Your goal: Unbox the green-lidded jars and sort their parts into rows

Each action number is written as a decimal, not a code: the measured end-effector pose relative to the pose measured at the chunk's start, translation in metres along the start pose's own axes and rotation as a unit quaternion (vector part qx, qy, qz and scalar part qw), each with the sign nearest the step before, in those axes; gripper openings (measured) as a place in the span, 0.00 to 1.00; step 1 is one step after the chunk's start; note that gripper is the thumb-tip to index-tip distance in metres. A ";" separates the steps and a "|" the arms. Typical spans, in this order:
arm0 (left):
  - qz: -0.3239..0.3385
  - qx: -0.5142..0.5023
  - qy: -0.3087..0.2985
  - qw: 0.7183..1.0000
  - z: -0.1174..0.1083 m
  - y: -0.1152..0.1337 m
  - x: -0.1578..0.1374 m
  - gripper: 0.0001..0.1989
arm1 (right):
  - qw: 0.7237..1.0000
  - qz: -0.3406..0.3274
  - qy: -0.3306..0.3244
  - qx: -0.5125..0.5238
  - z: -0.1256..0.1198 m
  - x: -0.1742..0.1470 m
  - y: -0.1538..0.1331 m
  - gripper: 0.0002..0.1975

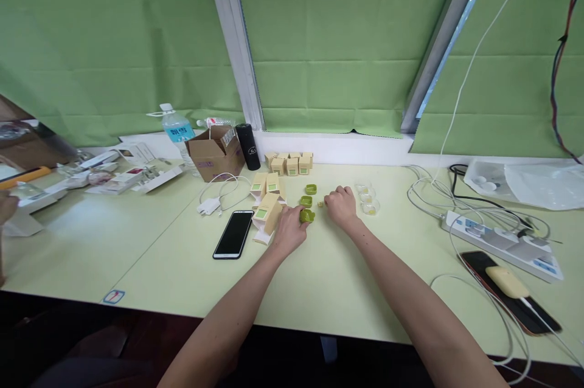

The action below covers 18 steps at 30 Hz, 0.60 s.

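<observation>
My left hand [292, 227] is closed on a small green cup-like container [307, 216], close to the table. Two similar green containers, a middle one [306, 201] and a far one [311, 189], stand in a row beyond it. My right hand [340, 205] is curled, its fingers pressed together; what they hold, if anything, is hidden. By its fingertips is a tiny yellowish piece [320, 204], too small to name. Just right of that hand lies a clear plastic tray [367, 199] with yellowish bits in its hollows. Opened cream boxes [268, 213] sit beside my left hand.
Several small cream boxes [292, 164] line the wall. A phone [233, 235], charger [209, 205], cardboard box [216, 152] and black flask [247, 146] are to the left. Rightward lie a power strip [502, 244], cables and another phone [483, 272]. Another person's hand [6, 207] shows far left.
</observation>
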<state>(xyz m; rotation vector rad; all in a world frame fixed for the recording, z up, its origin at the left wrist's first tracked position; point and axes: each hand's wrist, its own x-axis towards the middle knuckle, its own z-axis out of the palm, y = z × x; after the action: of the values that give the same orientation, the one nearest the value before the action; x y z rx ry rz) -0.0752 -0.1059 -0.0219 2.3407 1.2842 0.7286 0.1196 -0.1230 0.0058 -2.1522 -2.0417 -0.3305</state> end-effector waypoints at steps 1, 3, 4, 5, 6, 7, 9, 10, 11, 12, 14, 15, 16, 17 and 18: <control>0.003 0.016 -0.003 1.000 0.000 0.000 0.000 0.21 | 1.000 0.005 0.003 0.000 -0.001 -0.002 0.002 0.13; 0.007 0.047 -0.006 0.999 0.001 -0.001 0.001 0.19 | 1.000 0.018 0.012 0.002 -0.006 -0.009 0.009 0.14; 0.009 0.060 -0.007 0.998 0.001 -0.002 0.001 0.18 | 0.999 0.029 0.023 0.006 -0.009 -0.015 0.014 0.15; 0.009 0.073 -0.008 0.997 0.002 -0.002 0.001 0.17 | 0.998 0.043 0.036 0.011 -0.012 -0.023 0.019 0.16; 0.008 0.085 -0.007 0.996 0.003 -0.002 0.002 0.15 | 0.996 0.062 0.059 0.026 -0.015 -0.031 0.024 0.16; 0.007 0.097 -0.006 0.995 0.004 -0.002 0.002 0.14 | 0.993 0.078 0.080 0.044 -0.017 -0.040 0.028 0.16; 0.005 0.119 -0.006 0.993 0.006 -0.001 0.003 0.11 | 0.988 0.092 0.098 0.076 -0.018 -0.058 0.037 0.13; 0.003 0.127 -0.005 0.992 0.007 -0.001 0.004 0.10 | 0.987 0.094 0.099 0.089 -0.017 -0.067 0.040 0.12; 0.001 0.132 -0.004 0.991 0.008 -0.001 0.005 0.10 | 0.986 0.095 0.097 0.099 -0.016 -0.075 0.043 0.12; 0.000 0.135 -0.002 0.991 0.008 0.000 0.005 0.10 | 0.985 0.095 0.093 0.106 -0.014 -0.081 0.044 0.14; 0.001 0.137 0.002 0.991 0.010 0.000 0.006 0.11 | 0.986 0.095 0.081 0.112 -0.009 -0.089 0.046 0.18; 0.001 0.138 0.004 0.990 0.010 -0.001 0.006 0.12 | 0.987 0.093 0.072 0.111 -0.006 -0.091 0.046 0.20; 0.002 0.137 0.006 0.990 0.011 -0.002 0.007 0.13 | 0.988 0.088 0.063 0.110 -0.003 -0.092 0.045 0.21; 0.003 0.136 0.008 0.991 0.011 -0.003 0.007 0.14 | 0.989 0.082 0.054 0.106 -0.001 -0.091 0.044 0.22; 0.003 0.135 0.010 0.991 0.012 -0.003 0.007 0.14 | 0.991 0.075 0.045 0.102 0.001 -0.091 0.043 0.22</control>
<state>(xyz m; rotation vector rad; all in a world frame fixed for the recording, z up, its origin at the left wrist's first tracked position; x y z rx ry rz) -0.0670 -0.0988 -0.0314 2.5543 1.4645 0.6136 0.1586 -0.2124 -0.0173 -2.1093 -1.7688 -0.1871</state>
